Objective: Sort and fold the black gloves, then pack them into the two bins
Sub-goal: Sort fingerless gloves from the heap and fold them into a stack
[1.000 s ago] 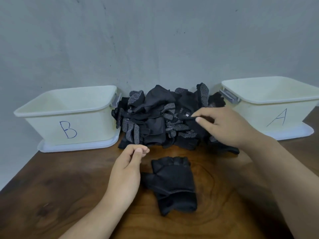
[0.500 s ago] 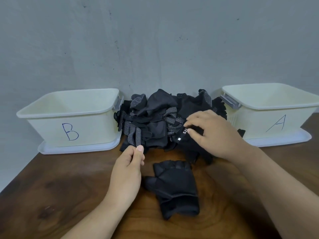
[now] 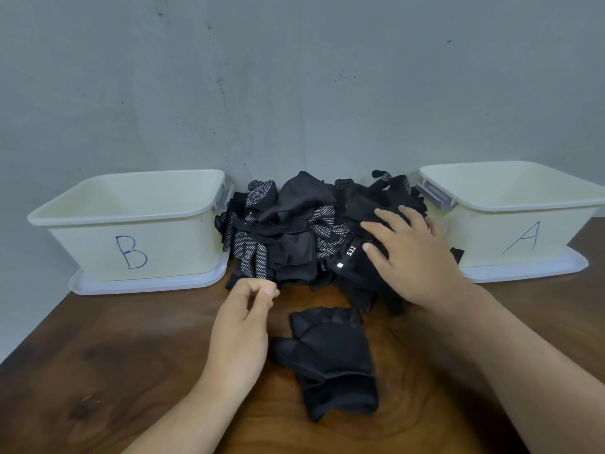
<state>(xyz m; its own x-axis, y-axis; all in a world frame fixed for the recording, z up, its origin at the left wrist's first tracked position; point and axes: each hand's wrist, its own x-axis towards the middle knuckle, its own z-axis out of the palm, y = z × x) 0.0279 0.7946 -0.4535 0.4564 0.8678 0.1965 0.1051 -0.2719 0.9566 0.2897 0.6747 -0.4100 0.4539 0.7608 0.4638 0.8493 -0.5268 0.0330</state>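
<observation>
1. The left hand's fingers [image 3: 266,291] were loosely curled, their tips drawn in near the thumb, with nothing seen between them. The right hand's fingers [image 3: 389,217] were spread and laid flat on black fabric.
2. Bin B [image 3: 170,247], cream plastic with a hand-drawn letter on its front, stood at the far left against the grey wall [image 3: 294,93]. It sat on a white lid [image 3: 147,285], and no gloves showed inside it.
3. The left hand [image 3: 239,332] hovered over the wooden table [image 3: 131,355], its fingertips just beside the front edge of the heap.
4. The pile of black gloves [image 3: 294,231] lay between the two bins, against the wall. Some gloves were plain and some had white dotted palms, all tangled together.
5. One fingerless glove [image 3: 334,358] lay alone on the table in front of the pile, between the two forearms, apart from both hands.
6. A labelled glove [image 3: 352,260] marked "5.11" lay at the right front of the pile, with the right thumb just beside its label.
7. The right hand [image 3: 415,267] rested palm down on the right part of the pile.
8. Bin A [image 3: 484,244], of the same make, stood at the far right on its own white lid [image 3: 523,271]. No gloves showed in the part of its interior that was visible.
</observation>
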